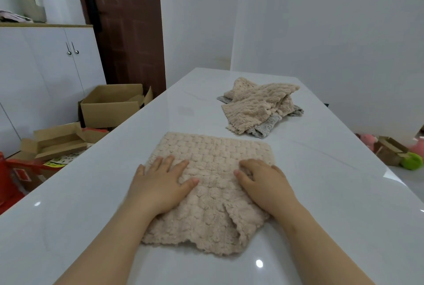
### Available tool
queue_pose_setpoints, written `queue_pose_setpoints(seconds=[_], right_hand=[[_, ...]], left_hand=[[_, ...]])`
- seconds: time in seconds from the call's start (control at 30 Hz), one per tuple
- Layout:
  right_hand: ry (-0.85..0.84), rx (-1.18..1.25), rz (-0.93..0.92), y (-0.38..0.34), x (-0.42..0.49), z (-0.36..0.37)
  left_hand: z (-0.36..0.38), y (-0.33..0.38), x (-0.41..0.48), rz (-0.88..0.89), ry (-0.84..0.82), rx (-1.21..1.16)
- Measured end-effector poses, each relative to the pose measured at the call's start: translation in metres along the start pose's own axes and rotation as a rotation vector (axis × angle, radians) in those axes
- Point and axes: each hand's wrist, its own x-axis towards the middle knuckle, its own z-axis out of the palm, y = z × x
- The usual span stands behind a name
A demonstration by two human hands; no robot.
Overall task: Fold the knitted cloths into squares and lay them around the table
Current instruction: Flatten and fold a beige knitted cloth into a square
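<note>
Your left hand (160,184) lay flat and released on the beige, waffle-knit square cloth (213,204) in the lower centre of the frame, fingers spread, pressing it onto the glossy white table (80,216). Your right hand (266,184) rested on the cloth's right side, fingers slightly bent but grasping nothing (a loose flap stuck out below it). Higher up, right of centre, sat a rumpled heap of beige and grey cloths (259,106), well apart. Open brown cardboard boxes (112,106) stood at the left.

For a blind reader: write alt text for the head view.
A left hand and right hand rest on a beige knitted cloth on a glossy white table; a heap of beige and grey cloths lies farther back.
</note>
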Motion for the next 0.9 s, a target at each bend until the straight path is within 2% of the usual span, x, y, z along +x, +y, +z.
queue_pose_setpoints(seconds=[0.1,0.2,0.33,0.47,0.53,0.67,0.73,0.8,0.87,0.9], right_hand=[[0.085,0.137,-0.103,-0.006,-0.008,0.002],[0.128,0.253,-0.175,-0.010,-0.013,-0.001],[0.130,0.252,-0.225,-0.016,-0.025,0.001],[0.072,0.242,-0.286,-0.022,-0.043,0.008],[0.069,0.269,-0.262,-0.019,-0.049,0.007],[0.108,0.426,-0.087,0.000,-0.062,-0.010],[0.066,0.350,0.027,0.011,-0.070,-0.024],[0.065,0.105,0.113,0.019,-0.072,-0.031],[0.219,-0.078,0.085,0.015,-0.072,-0.034],[0.272,-0.077,0.015,0.009,-0.073,-0.035]], left_hand=[[-0.009,-0.012,-0.008,-0.027,0.042,0.051],[-0.010,-0.008,-0.016,0.067,0.138,-0.008],[0.006,0.012,-0.022,0.167,0.015,0.031],[0.014,0.012,-0.023,0.176,0.045,0.035],[0.014,0.011,-0.024,0.170,0.047,0.037],[0.012,0.012,-0.031,0.136,0.059,0.045],[0.013,0.010,-0.033,0.106,0.075,0.039],[0.014,0.009,-0.034,0.094,0.080,0.028],[0.014,0.008,-0.036,0.118,0.077,0.027],[0.013,0.007,-0.037,0.127,0.081,0.035]])
